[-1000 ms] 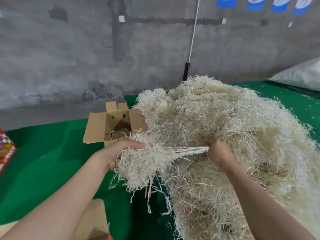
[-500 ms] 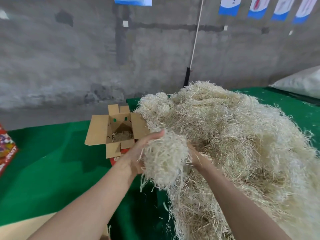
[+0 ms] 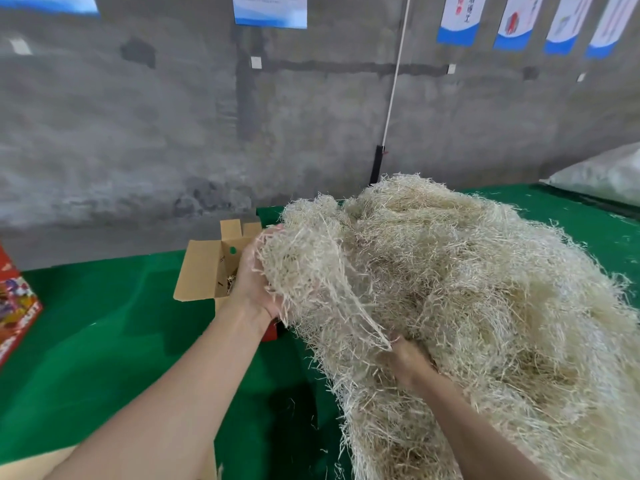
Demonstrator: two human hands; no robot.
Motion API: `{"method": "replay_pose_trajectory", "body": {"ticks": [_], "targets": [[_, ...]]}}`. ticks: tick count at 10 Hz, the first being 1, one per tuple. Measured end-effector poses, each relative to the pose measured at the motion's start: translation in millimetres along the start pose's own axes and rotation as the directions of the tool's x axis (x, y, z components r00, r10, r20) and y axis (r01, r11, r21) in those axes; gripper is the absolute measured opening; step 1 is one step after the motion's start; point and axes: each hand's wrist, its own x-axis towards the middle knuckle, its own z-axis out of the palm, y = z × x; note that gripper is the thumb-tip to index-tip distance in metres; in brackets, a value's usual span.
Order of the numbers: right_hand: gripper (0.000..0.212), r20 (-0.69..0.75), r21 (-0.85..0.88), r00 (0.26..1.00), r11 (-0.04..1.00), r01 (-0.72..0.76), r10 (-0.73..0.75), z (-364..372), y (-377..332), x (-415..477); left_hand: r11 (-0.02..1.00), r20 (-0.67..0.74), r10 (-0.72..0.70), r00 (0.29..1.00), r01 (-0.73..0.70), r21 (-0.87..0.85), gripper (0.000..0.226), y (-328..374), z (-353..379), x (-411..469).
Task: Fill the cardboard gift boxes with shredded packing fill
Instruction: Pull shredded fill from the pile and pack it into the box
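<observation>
Your left hand (image 3: pixel 254 285) has raised the clump (image 3: pixel 304 261) off the pile (image 3: pixel 502 306), fingers curled round it. The open box (image 3: pixel 204 271) sits just left of them. Your right hand (image 3: pixel 407 360) has dropped back, fingers buried in the pile, grip unclear.

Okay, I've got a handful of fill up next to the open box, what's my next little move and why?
Probably pull the left hand and its clump of fill leftward to tear it free: strands run from it down to the grip of the right hand in the pile, and the open box sits just behind the left hand.
</observation>
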Motion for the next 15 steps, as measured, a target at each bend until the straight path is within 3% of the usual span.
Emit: {"method": "replay_pose_trajectory", "body": {"ticks": [1,2,4,5,6,7,8,9,10,11,12,13,14,15], "targets": [[0.034,0.007,0.127,0.989,0.981,-0.146,0.146,-3.7,-9.8,-1.6,0.996,0.052,0.07,0.996,-0.067,-0.057,0.044,11.6,4.4,2.2],[0.032,0.047,0.085,0.995,0.992,-0.094,0.09,8.2,0.1,0.9,0.984,0.047,0.103,0.994,-0.095,-0.15,0.033,29.7,9.5,1.8],[0.05,0.096,-0.191,0.992,0.977,0.096,-0.079,7.9,-2.0,-5.6,0.98,0.082,0.125,0.989,-0.11,-0.164,0.038,49.7,12.8,-6.2],[0.063,0.236,-0.275,0.96,0.937,0.218,-0.154,-12.1,-23.6,-17.3,0.989,0.083,0.109,0.991,-0.099,-0.109,0.035,47.2,10.8,-11.4],[0.104,0.292,-0.117,0.921,0.946,0.302,-0.258,-57.3,-54.9,-30.7,0.993,0.042,0.084,0.996,-0.08,-0.085,0.037,40.0,3.8,-15.2],[0.122,0.094,0.179,0.891,0.887,0.425,-0.445,-90.9,-95.2,-50.1,0.995,0.051,0.082,0.995,-0.079,-0.061,0.043,33.7,1.2,-21.6],[0.083,-0.005,0.518,0.887,0.757,0.398,-0.463,-77.6,-136.1,-65.3,0.995,0.106,0.085,0.991,-0.079,-0.056,0.046,33.0,6.3,-27.2],[0.01,-0.185,0.398,0.868,0.773,0.495,-0.46,-40.5,-153.8,-65.2,0.998,0.14,0.053,0.989,-0.057,0.024,0.03,38.7,12.0,-33.2],[0.018,-0.335,0.367,0.812,0.728,0.579,-0.477,-25.4,-151.6,-68.7,0.9,-0.001,0.093,0.996,-0.084,0.427,0.07,40.2,4.2,-32.5],[0.03,-0.371,0.304,0.745,0.685,0.662,-0.555,-34.4,-139.1,-72.1,0.393,-0.129,0.173,0.976,0.052,0.918,0.093,26.0,-14.3,-32.4],[0.026,-0.341,0.197,0.707,0.688,0.699,-0.62,-49.3,-120.6,-68.6,0.101,0.014,0.197,0.98,-0.035,0.994,0.085,11.7,-29.2,-35.6],[0.026,-0.279,0.042,0.715,0.736,0.676,-0.641,-58.2,-99.3,-62.1,-0.254,0.159,0.094,0.983,-0.131,0.958,0.077,4.0,-32.6,-34.2],[0.025,-0.263,-0.013,0.79,0.821,0.571,-0.554,-59.5,-68.3,-48.3,-0.529,0.139,0.051,0.989,-0.091,0.844,0.059,17.4,-35.4,-35.4],[0.025,-0.272,-0.123,0.89,0.931,0.344,-0.365,-48.2,-31.4,-32.6,-0.643,0.005,-0.03,1.0,-0.023,0.765,0.039,37.1,-32.9,-43.7]]}}
